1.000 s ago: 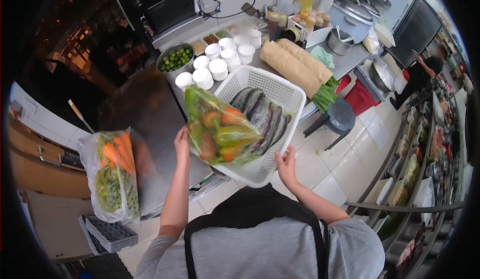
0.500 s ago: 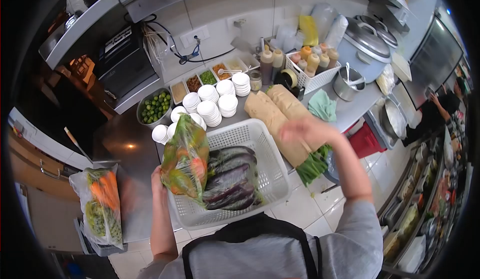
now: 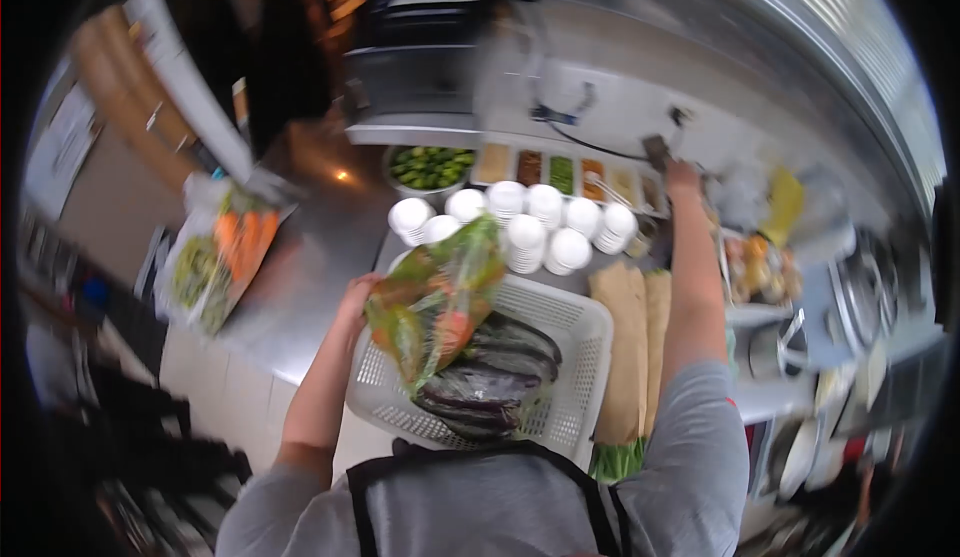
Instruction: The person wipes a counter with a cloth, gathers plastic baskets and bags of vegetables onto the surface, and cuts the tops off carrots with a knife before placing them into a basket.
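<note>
A white perforated basket [image 3: 587, 357] tilts in front of my body, with dark purple eggplants [image 3: 490, 382] in clear wrap inside. On its left part lies a clear bag of green and orange peppers [image 3: 430, 307]. My left hand [image 3: 360, 299] grips the basket's upper left rim, right beside the pepper bag; its fingertips are partly hidden. My right hand [image 3: 684, 179] is stretched to the back of the counter, by a small dark object [image 3: 656, 151] near the wall outlet. Blur hides its fingers and anything in them.
Stacked white cups [image 3: 526, 242], a bowl of small green fruit [image 3: 430, 169] and ingredient trays [image 3: 561, 173] stand behind the basket. Paper-wrapped greens [image 3: 620, 347] and a sauce bottle crate [image 3: 757, 267] are on the right. A bag of carrots [image 3: 245, 242] lies left on the steel counter [image 3: 320, 247].
My right hand has left the basket's rim and moved over the paper-wrapped greens to the back of the counter. My left hand stays at the basket. The view has turned left.
</note>
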A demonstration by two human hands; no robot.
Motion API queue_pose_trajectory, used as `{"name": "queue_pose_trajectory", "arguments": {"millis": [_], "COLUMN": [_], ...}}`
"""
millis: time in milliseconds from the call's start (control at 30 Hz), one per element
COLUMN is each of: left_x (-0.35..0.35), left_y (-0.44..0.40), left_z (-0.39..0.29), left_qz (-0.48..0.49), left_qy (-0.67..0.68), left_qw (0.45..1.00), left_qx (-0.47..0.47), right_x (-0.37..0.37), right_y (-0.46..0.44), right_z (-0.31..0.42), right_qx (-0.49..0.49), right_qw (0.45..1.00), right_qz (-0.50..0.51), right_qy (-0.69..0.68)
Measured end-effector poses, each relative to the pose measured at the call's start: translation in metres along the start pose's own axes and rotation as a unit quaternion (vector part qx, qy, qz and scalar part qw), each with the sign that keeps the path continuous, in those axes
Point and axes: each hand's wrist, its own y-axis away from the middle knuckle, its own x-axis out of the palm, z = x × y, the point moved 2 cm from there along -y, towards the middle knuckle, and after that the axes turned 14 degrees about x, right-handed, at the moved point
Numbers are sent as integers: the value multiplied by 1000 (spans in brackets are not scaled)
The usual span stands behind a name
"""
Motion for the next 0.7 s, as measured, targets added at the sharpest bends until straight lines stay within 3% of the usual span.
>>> {"name": "queue_pose_trajectory", "arguments": {"millis": [67, 200, 300, 333, 367, 400, 433, 467, 500, 533, 600, 667, 700], "left_x": [5, 20, 30, 26, 21, 21, 22, 19, 12, 2, -19, -62, -84], "left_y": [6, 15, 27, 23, 20, 24, 27, 28, 28, 28, 28, 18, 17], "left_z": [-5, -17, -32, -25, -17, -22, -28, -29, -32, -35, -46, -49, -61], "left_qz": [7, -20, -45, -37, -32, -46, -58, -79, -95, -105, -132, -170, -188], "left_qy": [16, 15, -21, -31, -40, -58, -77, -116, -156, -155, -325, -400, -386], "left_qw": [1000, 1000, 999, 998, 998, 995, 993, 987, 980, 979, 918, 863, 876], "left_qx": [0, 3, 8, 27, 45, 61, 75, 77, 81, 77, 185, 256, 220], "right_x": [10, 28, 5, 8, -47, 1, -25, -75, -90, -78, -59, -48, -47], "right_y": [-6, -33, -29, -39, 0, -33, -14, 31, 56, 65, 97, 132, 147], "right_z": [7, -7, -36, -60, -48, -111, -125, -118, -130, -154, -190, -204, -200], "right_qx": [-13, -78, -31, -20, 99, -73, -60, 67, 126, 178, 207, 217, 217], "right_qw": [999, 992, 992, 986, 985, 949, 954, 966, 953, 841, 707, 545, 548], "right_qz": [46, 5, -104, -160, -130, -299, -290, -232, -138, -92, -26, 59, 59], "right_qy": [10, 104, 70, -28, -48, -63, -50, -95, -239, -502, -676, -808, -805]}}
